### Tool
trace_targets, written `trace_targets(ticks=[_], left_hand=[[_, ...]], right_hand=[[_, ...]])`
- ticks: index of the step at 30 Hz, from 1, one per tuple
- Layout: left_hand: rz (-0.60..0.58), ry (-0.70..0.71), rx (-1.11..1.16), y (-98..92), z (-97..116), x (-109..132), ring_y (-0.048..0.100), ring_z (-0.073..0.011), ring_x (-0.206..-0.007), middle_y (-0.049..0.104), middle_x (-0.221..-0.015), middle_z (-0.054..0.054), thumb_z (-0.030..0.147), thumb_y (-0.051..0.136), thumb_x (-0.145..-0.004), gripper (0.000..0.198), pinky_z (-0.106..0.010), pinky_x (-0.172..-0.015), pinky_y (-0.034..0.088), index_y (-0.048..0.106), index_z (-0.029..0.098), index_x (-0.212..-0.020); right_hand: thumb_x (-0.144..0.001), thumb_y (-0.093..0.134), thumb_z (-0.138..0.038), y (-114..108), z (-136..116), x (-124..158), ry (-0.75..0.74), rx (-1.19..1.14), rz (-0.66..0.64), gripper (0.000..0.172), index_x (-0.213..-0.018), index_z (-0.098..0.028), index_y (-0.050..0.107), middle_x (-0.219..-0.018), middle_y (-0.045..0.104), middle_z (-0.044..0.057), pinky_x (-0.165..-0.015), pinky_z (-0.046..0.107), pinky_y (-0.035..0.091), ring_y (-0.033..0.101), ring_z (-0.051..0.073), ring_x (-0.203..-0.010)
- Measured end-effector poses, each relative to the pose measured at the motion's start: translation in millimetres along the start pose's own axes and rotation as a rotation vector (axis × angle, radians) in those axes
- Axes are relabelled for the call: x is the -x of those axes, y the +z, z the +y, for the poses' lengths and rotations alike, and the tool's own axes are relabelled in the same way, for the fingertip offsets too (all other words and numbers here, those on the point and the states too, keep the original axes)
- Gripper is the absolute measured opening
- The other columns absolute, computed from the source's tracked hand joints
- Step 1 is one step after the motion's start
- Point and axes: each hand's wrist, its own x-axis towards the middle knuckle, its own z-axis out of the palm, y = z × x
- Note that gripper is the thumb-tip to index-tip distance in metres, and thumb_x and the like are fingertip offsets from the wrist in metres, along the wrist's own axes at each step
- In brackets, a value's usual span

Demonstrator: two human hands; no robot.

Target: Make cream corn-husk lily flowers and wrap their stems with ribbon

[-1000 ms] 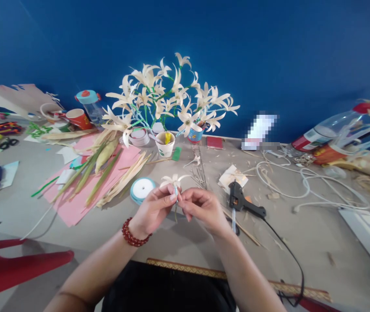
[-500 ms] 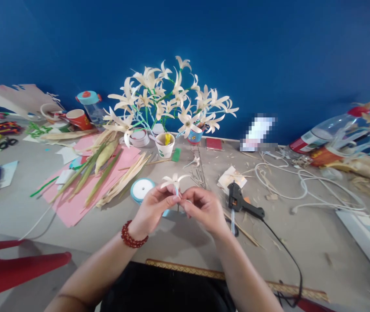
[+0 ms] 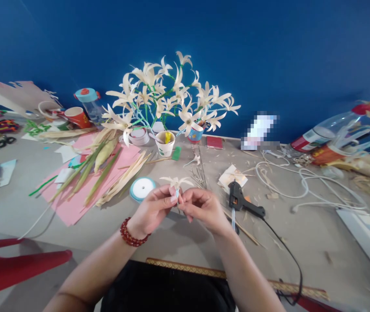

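Observation:
A cream-coloured handmade flower point(image 3: 176, 182) with curled petals stands upright above my fingertips, a light blue wrap showing on its stem. My left hand point(image 3: 157, 207) pinches this stem between thumb and fingers; a red bead bracelet circles that wrist. From the other side, my right hand point(image 3: 202, 209) closes thumb and fingertips at the lower stem, where my fingers partly hide what they grip. Just left of the flower lies a roll of light blue ribbon point(image 3: 142, 189). To the right rests a black hot glue gun point(image 3: 244, 203), a clear glue stick in it.
Behind my hands, many similar flowers point(image 3: 168, 93) stand around a paper cup point(image 3: 164, 145). Corn husks point(image 3: 105, 156) lie on pink paper point(image 3: 66, 210) at left. A white cable point(image 3: 305, 186), a plastic bottle point(image 3: 324, 132) and a power strip point(image 3: 367, 238) occupy the right side.
The flower has turned slightly, and its petals now spread wider toward me. My right fingers have shifted a little on the stem. The light blue piece below my hands is no longer visible.

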Motion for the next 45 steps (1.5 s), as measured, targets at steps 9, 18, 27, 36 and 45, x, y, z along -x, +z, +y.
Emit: trace_targets(ticks=[9, 18, 27, 36, 45], left_hand=[[0.116, 0.146, -0.177, -6.1, -7.2, 0.4, 0.059, -0.0142, -0.083, 0.063, -0.093, -0.003, 0.019, 0.078, -0.077, 0.015, -0.026, -0.075, 0.051, 0.07, 0.018, -0.09], [0.092, 0.103, -0.152, -5.8, -1.9, 0.1, 0.055, -0.0122, -0.077, 0.06, -0.08, -0.001, 0.02, 0.076, -0.078, 0.013, -0.023, -0.071, 0.045, 0.064, 0.015, -0.079], [0.013, 0.063, -0.091, -2.4, 0.0, -0.3, 0.057, -0.0153, -0.076, 0.059, -0.081, -0.003, 0.025, 0.074, -0.079, 0.012, -0.028, -0.069, 0.05, 0.069, 0.015, -0.078], [-0.057, 0.031, -0.041, 1.8, 1.5, -0.5, 0.059, -0.0171, -0.074, 0.059, -0.079, -0.004, 0.031, 0.077, -0.077, 0.017, -0.029, -0.063, 0.052, 0.071, 0.015, -0.077], [0.133, 0.154, -0.183, -2.1, -9.8, -1.9, 0.058, -0.015, -0.079, 0.062, -0.085, -0.003, 0.024, 0.08, -0.074, 0.019, -0.027, -0.073, 0.05, 0.07, 0.016, -0.088]], right_hand=[[-0.086, 0.068, -0.029, -4.3, 3.5, 5.3, -0.133, 0.31, 0.114, 0.013, -0.079, -0.018, 0.066, -0.058, 0.06, -0.003, -0.046, 0.021, 0.04, 0.051, 0.01, -0.047], [-0.084, 0.069, -0.031, -5.1, -1.6, 3.1, -0.066, 0.189, 0.037, 0.013, -0.08, -0.018, 0.069, -0.063, 0.063, -0.002, -0.049, 0.021, 0.041, 0.054, 0.009, -0.049], [-0.084, 0.072, -0.036, -4.1, -5.4, 2.4, 0.035, 0.102, -0.017, 0.02, -0.079, -0.016, 0.069, -0.053, 0.059, -0.003, -0.039, 0.018, 0.028, 0.043, 0.006, -0.041], [-0.08, 0.075, -0.037, -2.9, -3.4, 2.5, 0.042, 0.042, -0.041, 0.023, -0.077, -0.017, 0.064, -0.052, 0.058, -0.004, -0.037, 0.018, 0.028, 0.044, 0.006, -0.039], [-0.081, 0.066, -0.022, -0.5, -1.1, 4.5, -0.183, 0.456, 0.174, 0.007, -0.075, -0.019, 0.065, -0.056, 0.06, -0.004, -0.048, 0.022, 0.039, 0.051, 0.011, -0.048]])
